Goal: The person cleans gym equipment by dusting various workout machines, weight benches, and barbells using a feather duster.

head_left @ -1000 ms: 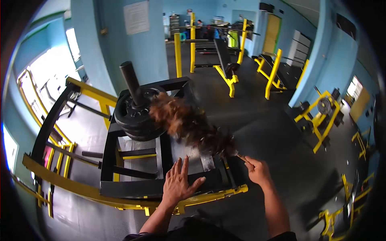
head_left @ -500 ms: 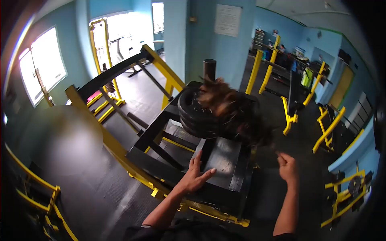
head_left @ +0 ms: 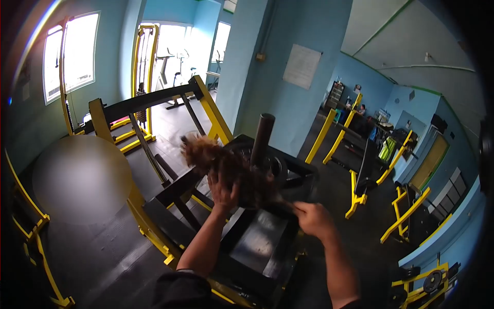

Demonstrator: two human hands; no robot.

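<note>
My right hand [head_left: 314, 219] is closed round the thin handle of a brown feather duster [head_left: 242, 180]. The duster lies slantwise in the air above a black and yellow weight machine [head_left: 170, 226], its feathered tip pointing left. At the feathers, my left hand [head_left: 224, 191] presses in from the near side, its fingers partly sunk among them. Behind the duster stand the machine's dark upright post [head_left: 263, 139] and black weight plates [head_left: 276, 167], partly covered by feathers. A scuffed metal plate [head_left: 260, 242] shows below the hands.
A blue pillar [head_left: 309, 118] with a paper sheet [head_left: 302, 66] rises behind the machine. Yellow-framed benches [head_left: 368, 165] stand to the right, and a cable machine [head_left: 145, 82] is at the back left. A blurred patch covers part of the left side.
The feather duster has swung left, away from the plates. My left hand has risen from above the metal plate onto the feathers. My right hand has moved left; the view has shifted.
</note>
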